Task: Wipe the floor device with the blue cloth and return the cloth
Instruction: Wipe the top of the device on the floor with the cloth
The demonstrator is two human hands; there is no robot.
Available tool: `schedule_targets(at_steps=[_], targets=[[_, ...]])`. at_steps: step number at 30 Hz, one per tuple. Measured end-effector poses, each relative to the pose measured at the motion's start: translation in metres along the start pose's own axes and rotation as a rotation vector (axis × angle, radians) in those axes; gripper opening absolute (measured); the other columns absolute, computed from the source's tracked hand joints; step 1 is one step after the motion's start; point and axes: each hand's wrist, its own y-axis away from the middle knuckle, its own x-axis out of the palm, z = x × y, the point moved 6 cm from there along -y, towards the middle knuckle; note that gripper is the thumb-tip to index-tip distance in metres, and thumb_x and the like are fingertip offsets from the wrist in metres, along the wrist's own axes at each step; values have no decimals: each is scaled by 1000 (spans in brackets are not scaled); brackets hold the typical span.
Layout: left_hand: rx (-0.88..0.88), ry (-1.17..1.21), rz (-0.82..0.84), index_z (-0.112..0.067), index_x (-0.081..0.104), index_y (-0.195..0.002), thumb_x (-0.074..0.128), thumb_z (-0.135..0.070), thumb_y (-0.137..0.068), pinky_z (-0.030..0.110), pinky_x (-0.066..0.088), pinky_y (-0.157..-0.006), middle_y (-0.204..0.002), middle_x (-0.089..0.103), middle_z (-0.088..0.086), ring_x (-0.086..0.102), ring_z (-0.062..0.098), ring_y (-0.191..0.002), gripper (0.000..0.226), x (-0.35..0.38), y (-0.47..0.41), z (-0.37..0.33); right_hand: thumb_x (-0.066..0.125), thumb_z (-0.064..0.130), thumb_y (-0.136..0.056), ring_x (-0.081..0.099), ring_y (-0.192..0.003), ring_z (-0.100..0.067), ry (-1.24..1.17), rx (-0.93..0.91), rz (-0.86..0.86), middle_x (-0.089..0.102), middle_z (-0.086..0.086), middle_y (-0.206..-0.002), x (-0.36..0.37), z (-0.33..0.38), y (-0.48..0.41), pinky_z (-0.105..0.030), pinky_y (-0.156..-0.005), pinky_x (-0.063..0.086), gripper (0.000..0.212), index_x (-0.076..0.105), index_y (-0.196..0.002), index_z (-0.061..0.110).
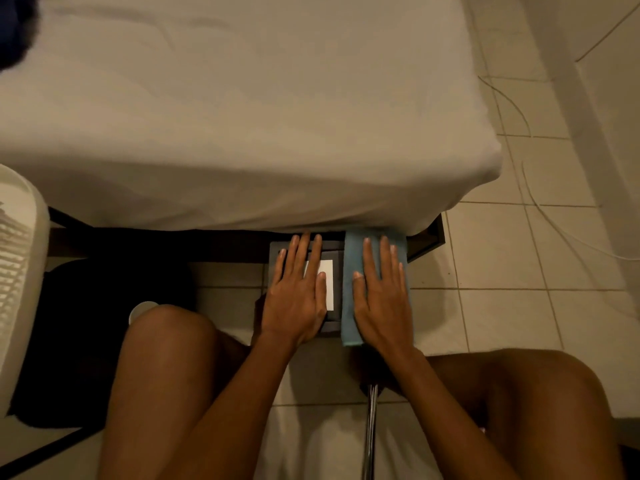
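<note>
blue cloth [356,258] under our flat right hand [382,299], long axis toward bed; left hand [298,299] flat, steadying device [332,320]; neither clamped.

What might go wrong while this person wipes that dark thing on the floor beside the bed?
The right hand presses the blue cloth flat on only one side of the floor device, so the part under the left hand may stay unwiped. The device's far end sits under the overhanging bed sheet, where the cloth could snag or miss. A thin cable trails across the tiles nearby and might get tugged.
</note>
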Motion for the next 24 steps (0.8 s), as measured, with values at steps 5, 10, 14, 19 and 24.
schedule_targets(at_steps=[5,10,14,19,24], targets=[[-7,6,-5,-19,1,-158,19,-36,-104,37,2,-126,-167,-1,4,-8,15,-154,60,1,0,2,24,44,-103,13,-154,-28,-15,1,-54,14,-13,-166,6,3,21,-51,-123,18,62,19,-158,15],[-3,-11,-8,-19,2,-158,23,-34,-104,36,0,-125,-167,0,4,-8,16,-154,60,2,0,3,20,41,-105,4,-155,-25,37,-24,-35,6,-12,-168,1,9,-9,-47,-125,12,62,9,-160,15],[-14,4,-3,-20,1,-158,21,-36,-104,37,2,-126,-167,0,3,-8,15,-154,60,2,0,2,25,41,-104,1,-155,-22,-6,-31,-21,2,-9,-168,6,0,25,-44,-126,9,64,10,-160,15],[-15,6,-13,-20,1,-158,24,-35,-104,33,-2,-124,-167,1,3,-7,15,-154,60,1,0,1,21,46,-103,-3,-155,-23,-2,11,-16,-2,-10,-168,-2,-3,2,-44,-126,6,66,5,-160,18],[-23,0,8,-21,0,-158,24,-35,-104,39,7,-126,-167,-1,3,-7,15,-154,61,3,1,2,19,48,-103,-6,-155,-21,-61,45,-22,-4,-7,-167,-2,-3,22,-44,-125,4,67,5,-160,17]])
